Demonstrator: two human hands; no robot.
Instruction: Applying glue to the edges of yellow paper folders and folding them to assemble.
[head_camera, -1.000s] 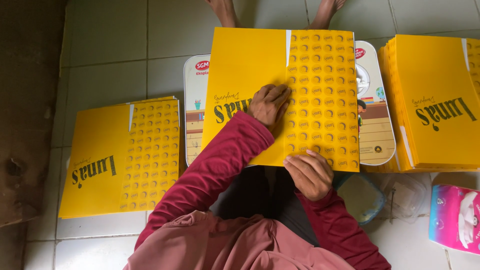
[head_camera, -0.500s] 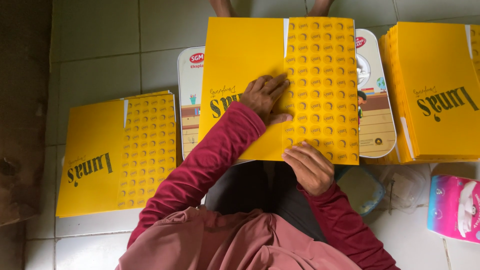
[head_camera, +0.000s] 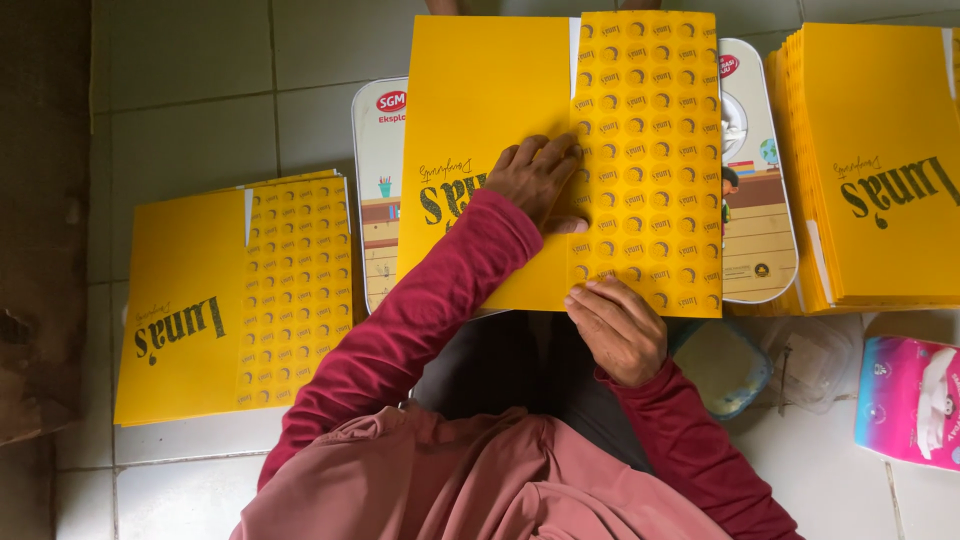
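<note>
A: Entry. Against the frame half a second back, the yellow folded sheet (head_camera: 500, 130) lies much as it did across the white rectangular tin (head_camera: 378, 190). The left hand (head_camera: 540, 180) has slid slightly along the fold line; the right hand (head_camera: 620, 330) has stayed at the near edge.

B: Meaning for the work?

A: My reading: the fold is being pressed down, not begun afresh. The patterned flap (head_camera: 650, 150) already overlaps the plain panel, so the crease looks mostly set.

B: Left hand, state?

A: Flat, palm down, fingers spread a little and lying across the seam where the patterned flap meets the plain panel. It grips nothing; it presses.

B: Right hand?

A: Fingers together and curled lightly, tips on the lower edge of the patterned flap, near its corner. Whether the thumb pinches the edge from below I cannot tell; it is hidden.

B: Surroundings?

A: A finished yellow piece (head_camera: 235, 300) lies on the tiled floor (head_camera: 190, 90) to the person's left, well apart. A stack of yellow sheets (head_camera: 880, 170) sits to the right, overlapping the tin. A pink tissue pack (head_camera: 910, 395) lies at the right edge, with a small blue-rimmed container (head_camera: 720, 365) just beside the right forearm.
</note>
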